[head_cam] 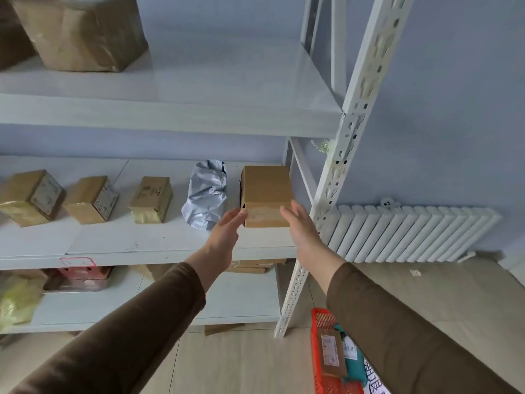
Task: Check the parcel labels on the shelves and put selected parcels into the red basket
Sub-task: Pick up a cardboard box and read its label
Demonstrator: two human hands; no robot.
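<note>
Both arms in brown sleeves reaching toward a plain cardboard box [267,194] at the right end of the middle shelf [147,245], close to the white perforated upright [335,177]. Left hand [224,231] at the box's lower left corner, fingers straight and relaxed, tips at or just touching the front face; contact not certain. Right hand [298,226] at the box's right front edge, fingers extended and loose, gripping nothing, palm turned toward the box. No label visible on the box's top or front.

Just left of the box, a crumpled grey plastic mailer [206,194]. Further left of the box along the same shelf, three smaller taped cardboard parcels: one with printed text on top [152,199], then one with a label on its side [92,199], then one at the far left [31,196] with a worn label. Above the box, on the upper shelf [170,109] and far to the left, a large brown-wrapped package [79,32].

Below the box, on the lower shelf, flat cardboard pieces [255,265]; further left there, a pink-red carton [79,277] and a yellowish bag [17,300].

Red basket [321,362] on the floor, below and right of the box, partly hidden by the right sleeve, holding a brown labelled envelope [331,354] and a teal parcel [352,362]. White radiator [409,234] against the wall, right of the box.
</note>
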